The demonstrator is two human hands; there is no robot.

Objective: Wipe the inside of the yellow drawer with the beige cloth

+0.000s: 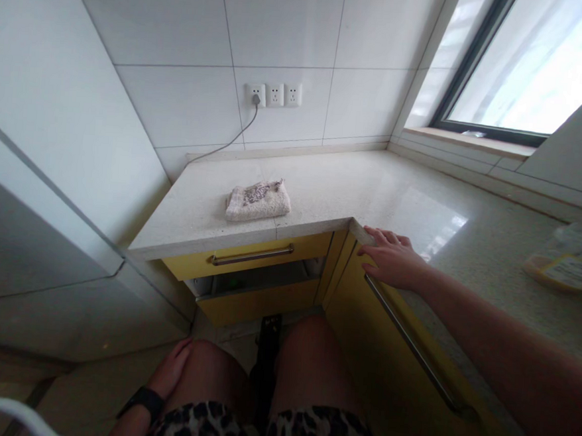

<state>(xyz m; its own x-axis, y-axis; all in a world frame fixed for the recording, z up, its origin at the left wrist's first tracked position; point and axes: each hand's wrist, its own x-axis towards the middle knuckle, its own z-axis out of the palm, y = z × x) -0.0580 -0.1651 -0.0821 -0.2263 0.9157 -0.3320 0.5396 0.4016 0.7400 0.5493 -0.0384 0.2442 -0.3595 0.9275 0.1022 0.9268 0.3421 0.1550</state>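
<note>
My right hand rests on the front edge of the pale stone countertop, near its inner corner, with the fingers apart and nothing held. Just below it is the long metal handle of a yellow cabinet door. My left hand, with a black band on the wrist, lies flat against my left leg by the knee and holds nothing. A folded beige towel with a dark pattern lies on the counter. Below it, a yellow drawer front has a metal bar handle.
A lower drawer stands partly pulled out, its inside dark with a small green spot. A tall pale cabinet is at the left. A clear package sits at the right. A grey cord runs from a wall socket.
</note>
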